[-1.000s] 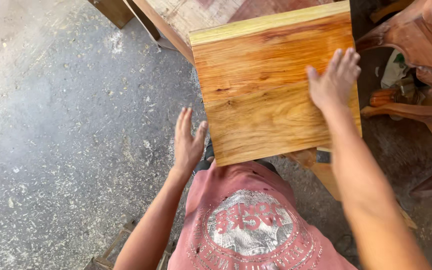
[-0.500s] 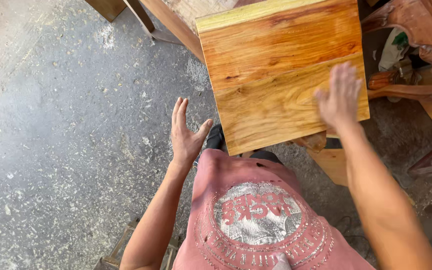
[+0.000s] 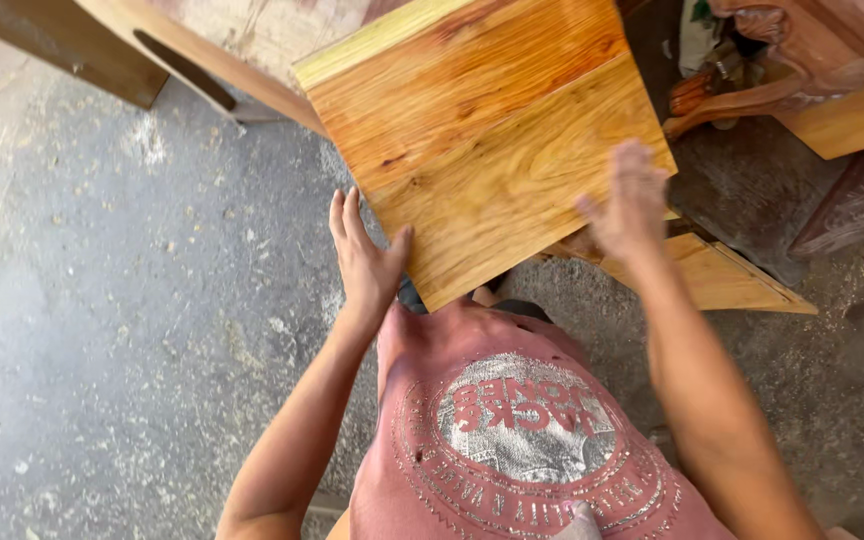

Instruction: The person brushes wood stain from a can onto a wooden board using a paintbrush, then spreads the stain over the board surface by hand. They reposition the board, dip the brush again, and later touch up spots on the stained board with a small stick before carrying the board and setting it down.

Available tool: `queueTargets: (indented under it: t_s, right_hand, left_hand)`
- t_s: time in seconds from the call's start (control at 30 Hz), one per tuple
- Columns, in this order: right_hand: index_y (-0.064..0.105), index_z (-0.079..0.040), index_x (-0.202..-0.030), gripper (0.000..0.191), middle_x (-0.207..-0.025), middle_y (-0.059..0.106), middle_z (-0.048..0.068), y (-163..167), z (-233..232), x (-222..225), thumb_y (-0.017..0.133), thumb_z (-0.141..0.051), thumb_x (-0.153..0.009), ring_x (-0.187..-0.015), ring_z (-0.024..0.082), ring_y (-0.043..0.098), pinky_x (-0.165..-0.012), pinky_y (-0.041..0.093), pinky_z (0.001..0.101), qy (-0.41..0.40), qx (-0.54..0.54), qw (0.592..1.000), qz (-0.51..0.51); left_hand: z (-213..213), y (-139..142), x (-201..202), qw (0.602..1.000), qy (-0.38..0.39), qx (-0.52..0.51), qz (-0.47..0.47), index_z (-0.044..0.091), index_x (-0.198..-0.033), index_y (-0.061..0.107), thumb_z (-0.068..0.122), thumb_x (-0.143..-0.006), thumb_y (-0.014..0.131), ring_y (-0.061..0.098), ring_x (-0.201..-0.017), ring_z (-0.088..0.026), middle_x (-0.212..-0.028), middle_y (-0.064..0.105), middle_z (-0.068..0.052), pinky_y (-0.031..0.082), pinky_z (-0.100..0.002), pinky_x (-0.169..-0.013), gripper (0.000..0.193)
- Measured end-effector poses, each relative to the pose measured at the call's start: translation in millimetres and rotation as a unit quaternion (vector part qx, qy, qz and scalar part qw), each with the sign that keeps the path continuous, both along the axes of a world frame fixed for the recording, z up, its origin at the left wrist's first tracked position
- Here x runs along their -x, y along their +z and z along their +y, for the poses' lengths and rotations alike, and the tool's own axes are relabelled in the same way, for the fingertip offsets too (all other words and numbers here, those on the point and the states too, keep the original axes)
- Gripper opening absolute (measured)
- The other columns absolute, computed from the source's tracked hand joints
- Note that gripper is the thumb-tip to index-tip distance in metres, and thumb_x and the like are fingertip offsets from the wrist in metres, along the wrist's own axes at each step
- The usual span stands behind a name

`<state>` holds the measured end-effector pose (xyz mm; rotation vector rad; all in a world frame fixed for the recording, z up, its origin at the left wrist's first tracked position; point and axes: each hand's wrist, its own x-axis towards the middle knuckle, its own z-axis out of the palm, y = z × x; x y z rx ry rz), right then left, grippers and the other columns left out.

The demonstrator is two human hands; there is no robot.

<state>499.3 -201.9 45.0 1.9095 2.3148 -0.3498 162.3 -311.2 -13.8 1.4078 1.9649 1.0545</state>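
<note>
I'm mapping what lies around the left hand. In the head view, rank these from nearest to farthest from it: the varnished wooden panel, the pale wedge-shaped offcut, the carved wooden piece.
From the left hand:
1. Varnished wooden panel: touching, its left edge against the thumb.
2. Pale wedge-shaped offcut: lower right, beyond the right hand.
3. Carved wooden piece: far upper right corner.

The big board (image 3: 492, 140) is wood, smooth and a bit shiny, orange-gold with dark grain lines. Its far edge looks pale yellow. Below the board, the floor (image 3: 102, 330) is grey, rough and dusty with sawdust. Right of the board, a carved wood piece (image 3: 782, 60) looks reddish-brown. The shirt (image 3: 522, 440) is soft red cloth.
</note>
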Motion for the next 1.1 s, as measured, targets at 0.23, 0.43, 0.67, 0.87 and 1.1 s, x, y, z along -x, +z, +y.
queueTargets:
  t_s: [0.23,0.43,0.67,0.87,1.1]
  right_hand:
    - [-0.001,0.001,-0.161,0.098,-0.170,-0.005,0.021,-1,-24,73,0.031,-0.066,-0.097,-0.156,0.035,-0.006,-0.124,-0.006,0.0506,0.057,0.023,0.997,-0.050]
    - [0.001,-0.012,-0.166,0.091,-0.174,-0.001,0.010,6,-21,43,0.023,-0.067,-0.098,-0.160,0.027,-0.001,-0.129,-0.002,0.0486,0.086,0.006,0.995,0.040]
    - [0.024,-0.007,-0.164,0.084,-0.173,0.015,0.013,11,-47,9,0.037,-0.068,-0.108,-0.162,0.027,0.012,-0.136,0.010,0.0461,0.047,0.039,0.995,-0.084]
    - [0.044,-0.017,-0.155,0.072,-0.163,0.036,0.013,15,-39,60,0.045,-0.065,-0.101,-0.153,0.029,0.026,-0.125,0.015,0.0530,0.098,-0.021,0.995,0.021]
    - [0.058,-0.012,-0.142,0.063,-0.154,0.055,0.011,45,18,25,0.055,-0.050,-0.091,-0.145,0.040,0.036,-0.106,0.009,0.0695,0.057,-0.105,0.988,0.098]
  left_hand:
    - [-10,25,-76,0.883,-0.369,0.073,0.279,-0.003,-0.155,0.028,0.051,-0.080,0.073,0.013,-0.153,-0.046,-0.165,0.018,-0.026,0.012,-0.075,-0.115,0.102]
    - [-5,16,-61,0.817,-0.400,0.003,0.415,0.000,-0.160,0.025,0.039,-0.090,0.065,0.016,-0.155,-0.039,-0.168,0.021,-0.018,0.015,-0.071,-0.117,0.090]
    - [72,39,63,0.814,-0.433,0.158,0.355,0.016,-0.161,0.021,0.048,-0.090,0.061,0.010,-0.158,-0.026,-0.170,0.014,-0.007,0.008,-0.067,-0.121,0.087]
    - [146,41,39,0.882,-0.222,0.178,0.375,-0.005,-0.158,0.010,0.079,-0.089,0.038,-0.005,-0.151,-0.041,-0.165,0.000,-0.026,-0.002,-0.061,-0.115,0.112]
    - [136,40,-101,0.874,-0.315,0.128,0.346,-0.003,-0.160,0.011,0.078,-0.092,0.033,-0.005,-0.156,-0.037,-0.170,0.002,-0.020,-0.003,-0.073,-0.115,0.108]
